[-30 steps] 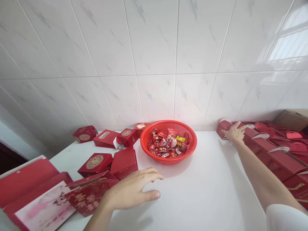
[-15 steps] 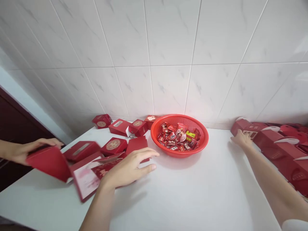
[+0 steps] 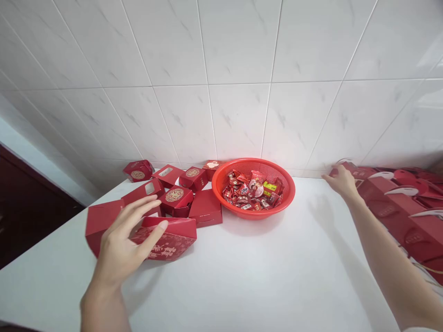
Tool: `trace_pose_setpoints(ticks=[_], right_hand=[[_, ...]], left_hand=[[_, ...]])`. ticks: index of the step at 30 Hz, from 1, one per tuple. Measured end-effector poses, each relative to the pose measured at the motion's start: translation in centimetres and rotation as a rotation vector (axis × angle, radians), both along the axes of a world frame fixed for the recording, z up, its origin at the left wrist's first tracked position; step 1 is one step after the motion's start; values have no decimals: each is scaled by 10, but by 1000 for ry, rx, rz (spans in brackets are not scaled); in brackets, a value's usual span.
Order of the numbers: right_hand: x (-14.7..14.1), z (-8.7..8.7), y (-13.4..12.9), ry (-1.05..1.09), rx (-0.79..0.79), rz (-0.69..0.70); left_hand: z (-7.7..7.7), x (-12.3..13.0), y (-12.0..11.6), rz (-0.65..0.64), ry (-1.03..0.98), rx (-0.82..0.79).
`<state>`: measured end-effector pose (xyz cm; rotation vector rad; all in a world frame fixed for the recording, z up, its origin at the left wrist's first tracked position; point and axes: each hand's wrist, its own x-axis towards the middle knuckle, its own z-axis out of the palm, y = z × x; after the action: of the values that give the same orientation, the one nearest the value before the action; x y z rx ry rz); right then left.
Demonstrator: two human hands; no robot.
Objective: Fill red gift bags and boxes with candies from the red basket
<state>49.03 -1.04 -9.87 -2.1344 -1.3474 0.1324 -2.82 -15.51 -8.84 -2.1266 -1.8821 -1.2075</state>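
Observation:
My left hand (image 3: 126, 244) is at the left, fingers and thumb spread, over a red carton with pale lettering (image 3: 173, 242). Whether the fingertips touch the carton I cannot tell. Another tall red box (image 3: 100, 221) stands partly behind that hand. At the far right, my right hand (image 3: 342, 182) hovers by the near end of a row of red boxes (image 3: 384, 203), thumb apart from the fingers. Its fingers overlap the end box (image 3: 349, 168), with no grip visible. Between the hands sits a red plastic colander (image 3: 254, 214) holding wrapped candies (image 3: 256, 189).
Several small red boxes, among them one with a round gold emblem (image 3: 175, 196) and a plain one (image 3: 206, 207), crowd the left back of the white table (image 3: 259, 276). A tiled wall (image 3: 238, 120) rises behind. The table's left edge borders a dark area.
My left hand has moved left over the cartons. My right hand has lifted slightly off the end box. Another person's hand has gone from the left, and the picture-lined box is no longer visible.

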Motion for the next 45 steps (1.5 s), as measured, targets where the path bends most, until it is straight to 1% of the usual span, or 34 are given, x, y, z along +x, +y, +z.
trace_pose_setpoints(ticks=[2,4,7,9,11,15,17,18,20,23,26,29,31,34,37,40,44,45], right_hand=[[-19,11,-11,63,73,80],[-39,19,-24,131,127,190],[-70,24,-42,195,217,379],[-89,25,-53,219,257,541],[-107,26,-63,247,251,722],[-140,29,-84,247,144,1040],[-154,28,-93,213,63,1159],[-161,27,-96,191,23,1196],[-171,21,-99,152,-36,1215],[-179,12,-97,123,-47,1182],[-178,4,-94,109,-68,1181],[-175,1,-93,126,-81,1197],[-175,-1,-94,189,-46,1216],[-179,-4,-94,320,-2,1251],[-181,-8,-92,381,-9,1236],[-177,-11,-90,389,-87,1225],[-163,-11,-89,327,-263,1331],[-160,-10,-89,304,-275,1364]], left_hand=[[-7,-10,-1,42,60,-92],[-12,-16,-2,48,97,-220],[-11,-9,1,-12,97,-327],[-6,6,3,-108,89,-367],[1,26,7,-214,84,-418],[14,66,17,-379,54,-475],[18,84,24,-473,55,-498],[18,92,28,-519,59,-510],[17,104,35,-599,56,-528],[12,112,46,-661,-2,-532],[11,106,53,-677,-103,-568],[15,94,56,-702,-171,-638],[19,91,57,-719,-178,-654],[19,96,59,-773,-183,-684],[12,108,65,-863,-215,-747],[-1,120,73,-969,-243,-822],[-19,130,84,-1110,-271,-965],[-21,132,85,-1132,-285,-985]])
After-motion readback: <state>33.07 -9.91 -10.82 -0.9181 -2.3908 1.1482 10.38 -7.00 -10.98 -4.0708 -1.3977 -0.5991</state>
